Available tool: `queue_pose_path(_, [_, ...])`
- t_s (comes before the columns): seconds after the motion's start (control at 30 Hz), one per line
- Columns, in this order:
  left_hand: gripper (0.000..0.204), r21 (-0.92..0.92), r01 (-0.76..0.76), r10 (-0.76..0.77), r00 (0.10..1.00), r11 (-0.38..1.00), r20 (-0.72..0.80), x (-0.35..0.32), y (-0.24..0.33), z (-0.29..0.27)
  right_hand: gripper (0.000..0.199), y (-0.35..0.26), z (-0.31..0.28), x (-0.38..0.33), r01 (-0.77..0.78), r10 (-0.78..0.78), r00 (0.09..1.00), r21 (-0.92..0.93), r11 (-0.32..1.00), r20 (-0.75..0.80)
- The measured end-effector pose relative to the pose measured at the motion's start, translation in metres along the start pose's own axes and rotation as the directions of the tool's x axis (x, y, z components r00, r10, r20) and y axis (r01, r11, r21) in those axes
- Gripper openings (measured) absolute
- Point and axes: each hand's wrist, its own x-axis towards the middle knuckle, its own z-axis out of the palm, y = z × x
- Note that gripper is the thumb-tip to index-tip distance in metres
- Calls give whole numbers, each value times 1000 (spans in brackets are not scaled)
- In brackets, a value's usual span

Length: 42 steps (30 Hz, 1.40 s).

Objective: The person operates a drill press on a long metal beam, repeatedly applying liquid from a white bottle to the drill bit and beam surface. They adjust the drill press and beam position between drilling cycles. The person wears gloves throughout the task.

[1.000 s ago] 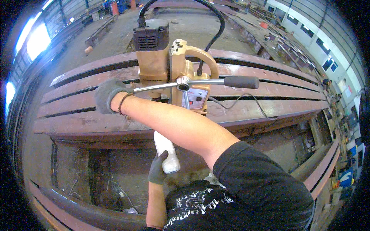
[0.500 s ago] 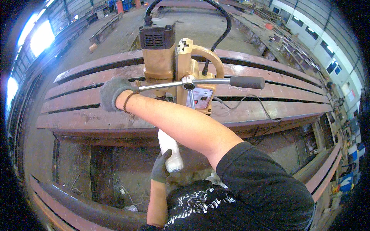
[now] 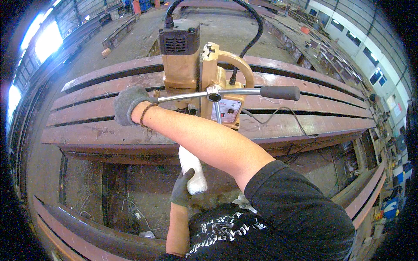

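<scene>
1. Hands: our right hand [image 3: 129, 103], in a grey glove, reaches across to our left side; its fingers are wrapped shut on the near end of the feed handle [image 3: 226, 92]. Our left hand [image 3: 180, 191], in a dark glove, hangs lower, its fingers clamped around the white bottle [image 3: 191, 169].
2. Feed handle: a steel bar lying crosswise, its long axis running from our right-hand fingers past the hub to a black grip [image 3: 280, 92] well out on the far side of the drill.
3. Magnetic drill [image 3: 198, 74]: tan body with a black motor cap, standing upright on the rust-red steel beam [image 3: 305, 108], just beyond our right-hand fingers. A black cable [image 3: 257, 26] loops from its top.
4. White bottle: held upright, neck upward, its top hidden behind our right forearm. It sits below and short of the drill; the drill base lies up and away from our left-hand fingers.
5. Nearer hand: the right is on the drill; the left is apart from it, below the beam's edge.
6. Surroundings: a concrete floor [image 3: 87, 182] beneath the beam, with scattered debris.
</scene>
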Motion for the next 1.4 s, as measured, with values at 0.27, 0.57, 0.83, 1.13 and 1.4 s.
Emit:
queue_pose_path(0.27, [52, 36, 6, -5, 1000, 999, -22, -4, 3, 2, 38, -1, -3, -3, -9, 9, 1000, 0, 1000, 14])
queue_pose_path(0.57, [53, -5, 2, -2, 1000, 1000, 21, 2, -1, -5, 36, -1, 1, -2, 9, -10, 1000, -30, 999, -12])
queue_pose_path(0.83, [55, -18, -6, 7, 999, 1000, 31, 2, -2, -5, 36, -1, 1, -1, 0, 0, 1000, -25, 1000, 10])
queue_pose_path(1.13, [56, 24, 1, 0, 1000, 1000, -10, 2, -1, -9, 34, -1, 11, 1, 31, -35, 999, -93, 995, -40])
queue_pose_path(1.4, [55, -16, 24, -24, 1000, 1000, 17, 2, 0, -9, 33, -1, 9, 0, 6, -7, 1000, -30, 1000, -31])
